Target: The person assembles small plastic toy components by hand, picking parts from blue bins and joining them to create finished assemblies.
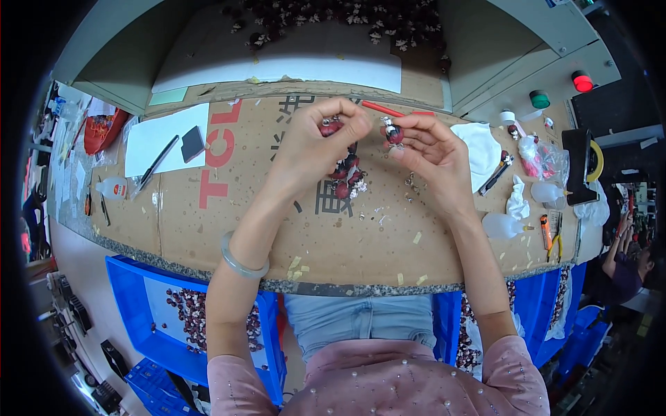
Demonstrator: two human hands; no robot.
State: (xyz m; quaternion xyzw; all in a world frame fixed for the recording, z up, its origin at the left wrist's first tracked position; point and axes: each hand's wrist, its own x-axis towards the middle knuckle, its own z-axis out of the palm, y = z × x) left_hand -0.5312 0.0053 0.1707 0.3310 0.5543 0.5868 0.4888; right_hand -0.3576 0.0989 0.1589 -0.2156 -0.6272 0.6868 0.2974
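Over the cardboard-covered bench, my left hand [326, 139] is closed, fingertips and thumb curled round a small dark red round piece [331, 128] that is partly covered by the fingers. My right hand [433, 149] pinches a small figurine [393, 132], dark red with a white and black top, between thumb and fingers. A thin red stick [381, 109] also lies across the fingers of that hand, pointing left; its kind cannot be made out. Below and between the hands sits a small pile of similar dark red and white figurines [345, 182], partly hidden by my left hand.
White paper [163, 142] with a pen lies left. At right are a round white pad [476, 154], squeeze bottles [503, 226], an orange cutter [546, 232] and yellow pliers [557, 239]. Blue bins [149, 315] of small parts stand below the bench edge; more figurines [340, 21] fill the shelf behind.
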